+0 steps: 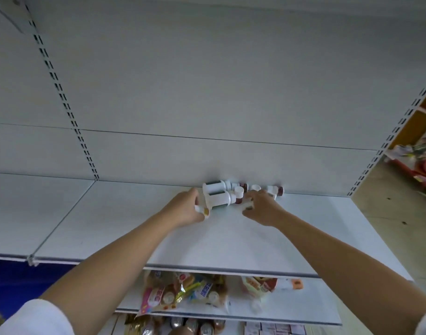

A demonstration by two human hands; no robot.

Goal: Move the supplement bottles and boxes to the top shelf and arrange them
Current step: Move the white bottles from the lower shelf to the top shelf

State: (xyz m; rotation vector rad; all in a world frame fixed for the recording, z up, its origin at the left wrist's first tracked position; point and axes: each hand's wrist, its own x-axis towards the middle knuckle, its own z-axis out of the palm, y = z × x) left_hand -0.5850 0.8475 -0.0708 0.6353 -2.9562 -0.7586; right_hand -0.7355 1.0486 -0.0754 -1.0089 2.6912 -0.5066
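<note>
Supplement bottles (219,194) sit bunched against the back of the top shelf (134,226), between both hands. Left hand (186,211) pinches a small white-capped bottle (202,210), just left of two big white bottles lying on their sides, caps pointing right. Right hand (261,209) curls loosely over roughly five smaller brown ones, grip unclear.

Two bare forearms, short white sleeves at the upper arms, hands uncovered

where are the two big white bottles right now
In the head view, the two big white bottles lie on the top shelf near the back panel, between both hands.
</note>
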